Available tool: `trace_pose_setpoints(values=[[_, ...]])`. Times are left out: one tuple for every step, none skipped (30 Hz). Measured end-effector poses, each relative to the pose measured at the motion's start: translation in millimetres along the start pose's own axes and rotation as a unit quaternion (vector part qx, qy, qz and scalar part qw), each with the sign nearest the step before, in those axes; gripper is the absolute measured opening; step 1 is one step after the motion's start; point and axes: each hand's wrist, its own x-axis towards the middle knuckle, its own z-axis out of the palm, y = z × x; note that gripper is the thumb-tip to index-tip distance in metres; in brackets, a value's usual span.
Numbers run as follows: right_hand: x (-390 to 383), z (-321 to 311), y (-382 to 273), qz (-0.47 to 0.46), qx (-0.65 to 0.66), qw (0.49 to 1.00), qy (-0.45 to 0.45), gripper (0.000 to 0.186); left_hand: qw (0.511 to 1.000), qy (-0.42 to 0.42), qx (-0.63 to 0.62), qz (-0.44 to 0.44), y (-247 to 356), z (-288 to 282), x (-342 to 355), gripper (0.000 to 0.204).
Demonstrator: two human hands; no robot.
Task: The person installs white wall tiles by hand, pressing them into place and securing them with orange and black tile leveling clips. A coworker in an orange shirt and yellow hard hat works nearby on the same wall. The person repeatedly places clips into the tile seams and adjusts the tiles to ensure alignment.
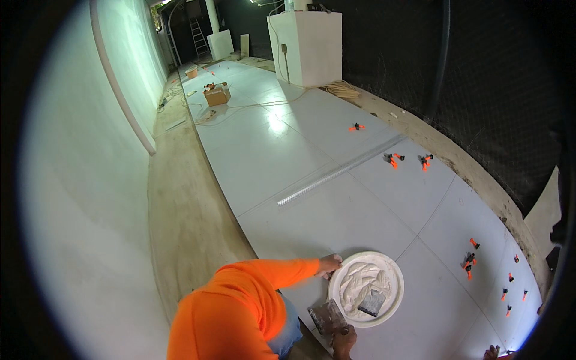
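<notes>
A round white bucket of thick off-white paste stands on the grey tiles, near me. My left hand, at the end of an orange sleeve, grips its upper left rim. In my right hand is a broad putty knife, its smeared metal blade close against the bucket's lower left side. From this view I cannot tell whether blade and bucket touch. A second square metal blade lies on the paste inside the bucket; I cannot make out its handle.
Orange-and-black tile levelling pieces are scattered to the right. A long perforated metal strip crosses the tiles ahead. Further off are a cardboard box, cables and a white block. A white wall runs along the left.
</notes>
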Motion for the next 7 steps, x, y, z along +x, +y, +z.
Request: trace_pose_setpoints(values=[[7, -3, 5, 0.014, 0.096, 0.994, -0.041, 0.022, 0.999, -0.025, -0.020, -0.001, -4, 0, -5, 0.054], [10, -5, 12, -0.003, 0.065, 0.997, -0.034, 0.023, 0.998, -0.050, -0.044, 0.001, -5, -2, -8, 0.059], [15, -4, 19, -0.022, 0.035, 0.999, -0.028, 0.025, 0.995, -0.073, -0.066, 0.005, -4, -7, -9, 0.064], [20, -3, 27, -0.040, 0.008, 0.999, -0.022, 0.026, 0.994, -0.091, -0.065, 0.008, -5, -12, -9, 0.067], [23, -5, 36, -0.031, 0.015, 0.998, -0.044, 0.026, 0.992, -0.108, -0.065, 0.011, -7, -16, -9, 0.070], [23, -12, 44, -0.020, 0.020, 0.997, -0.066, 0.026, 0.990, -0.123, -0.067, 0.011, -10, -18, -10, 0.073], [23, -19, 52, 0.003, 0.000, 0.997, -0.079, 0.027, 0.980, -0.157, -0.120, 0.017, -15, -20, -11, 0.079]])
